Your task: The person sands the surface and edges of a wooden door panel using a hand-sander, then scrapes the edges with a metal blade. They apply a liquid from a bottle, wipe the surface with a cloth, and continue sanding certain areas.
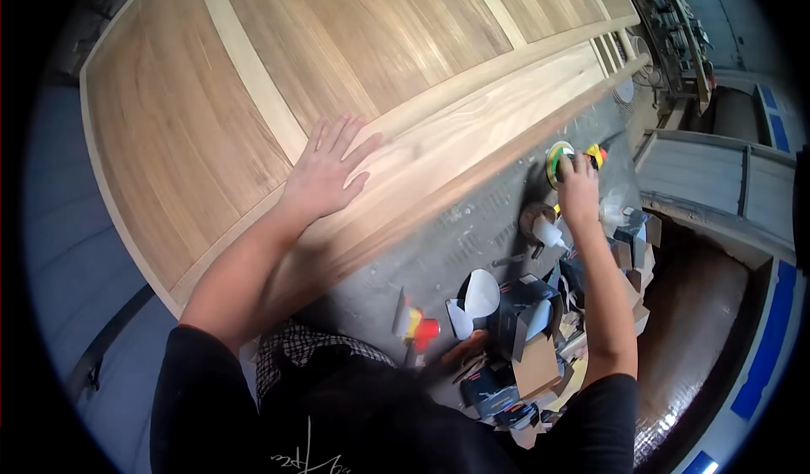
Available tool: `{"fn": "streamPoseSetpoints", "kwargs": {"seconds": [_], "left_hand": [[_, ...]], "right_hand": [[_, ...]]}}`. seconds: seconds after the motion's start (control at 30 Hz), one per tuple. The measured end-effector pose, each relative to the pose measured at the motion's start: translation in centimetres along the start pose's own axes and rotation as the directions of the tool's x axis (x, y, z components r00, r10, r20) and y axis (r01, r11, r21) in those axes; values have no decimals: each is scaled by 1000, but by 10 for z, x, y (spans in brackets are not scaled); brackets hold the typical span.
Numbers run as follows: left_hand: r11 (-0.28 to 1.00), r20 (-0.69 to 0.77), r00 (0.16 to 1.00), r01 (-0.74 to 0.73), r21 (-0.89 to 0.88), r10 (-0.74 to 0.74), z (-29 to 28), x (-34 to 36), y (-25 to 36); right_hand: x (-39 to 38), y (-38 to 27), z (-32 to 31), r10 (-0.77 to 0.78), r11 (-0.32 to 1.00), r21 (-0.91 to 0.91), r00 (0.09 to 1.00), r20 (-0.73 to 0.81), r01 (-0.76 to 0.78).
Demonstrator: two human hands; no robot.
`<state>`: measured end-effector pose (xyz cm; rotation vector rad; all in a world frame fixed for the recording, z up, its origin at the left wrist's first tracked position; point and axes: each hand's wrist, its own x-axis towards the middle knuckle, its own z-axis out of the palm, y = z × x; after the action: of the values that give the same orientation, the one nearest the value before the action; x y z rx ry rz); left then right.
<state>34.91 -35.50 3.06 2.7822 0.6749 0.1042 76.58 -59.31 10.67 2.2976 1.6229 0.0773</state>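
My left hand [327,170] lies flat, fingers spread, on the pale frame rail of a large wooden panelled door [194,128] that lies on the bench. Off to the right, my right hand [578,185] is closed around a small sanding tool [560,157] with a round green and yellow disc and a red and yellow part. The tool's disc sits close to the door's dark edge [498,158].
A grey worktop [460,238] runs beside the door, littered with a white glue bottle [548,233], a red and yellow tool [419,332], white sanding discs [481,293], dark boxes [523,305] and cardboard. Shelves with machines stand at the upper right.
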Motion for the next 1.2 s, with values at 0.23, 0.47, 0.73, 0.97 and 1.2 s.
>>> {"fn": "streamPoseSetpoints", "kwargs": {"seconds": [0.23, 0.47, 0.73, 0.97, 1.2], "left_hand": [[1000, -61, 998, -16, -6, 16, 7, -2, -1], [990, -161, 986, -73, -122, 53, 6, -5, -4], [591, 91, 988, 146, -793, -122, -25, -116, 57], [498, 215, 972, 235, -835, -98, -42, -234, 67], [527, 213, 948, 309, -792, -236, -60, -245, 51]], "right_hand": [[-236, -208, -59, 146, 698, 640, 939, 312, -321], [-348, -323, -7, 513, 367, 638, 719, 468, -677], [-350, -325, 10, 387, 153, 645, 646, 658, -749], [-319, -332, -63, 252, 129, 814, 812, 526, -567], [-281, -324, -117, 255, -110, 933, 897, 361, -344]]}}
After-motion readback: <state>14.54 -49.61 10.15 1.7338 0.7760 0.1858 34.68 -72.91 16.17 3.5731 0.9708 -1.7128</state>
